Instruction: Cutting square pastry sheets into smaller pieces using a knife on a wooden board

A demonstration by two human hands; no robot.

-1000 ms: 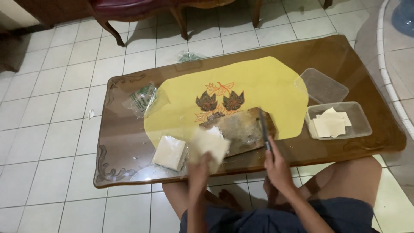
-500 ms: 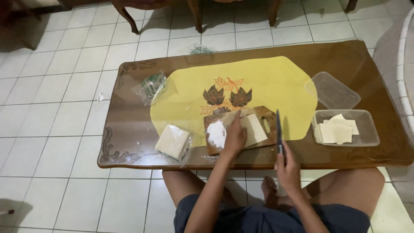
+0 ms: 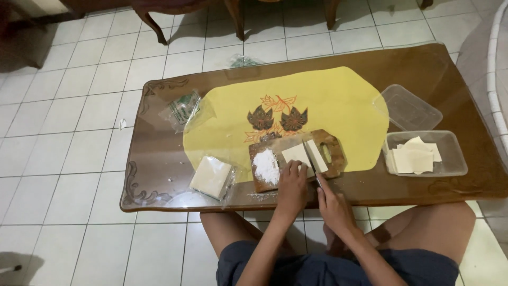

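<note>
A wooden cutting board [image 3: 334, 154] lies at the near edge of a yellow mat [image 3: 328, 98]. On it are a pile of white flour [image 3: 266, 166] and a stack of pale square dough sheets [image 3: 295, 154], with a narrow strip [image 3: 319, 153] split off on the right. My left hand [image 3: 292, 184] presses its fingers on the near edge of the stack. My right hand [image 3: 331, 204] grips a knife [image 3: 313, 165], its blade lying across the sheets between stack and strip.
The low wooden table [image 3: 159, 159] has a glass top. A wrapped pack of dough sheets [image 3: 211, 176] sits left of the board. At right, a clear tub [image 3: 456, 161] holds cut pieces, its lid [image 3: 410, 108] behind. A plastic bag [image 3: 182, 108] lies far left. My knees are under the near edge.
My left hand laid the dough stack on the board and slid back to its near edge. The knife came from beside the board onto the sheets, splitting off a strip.
</note>
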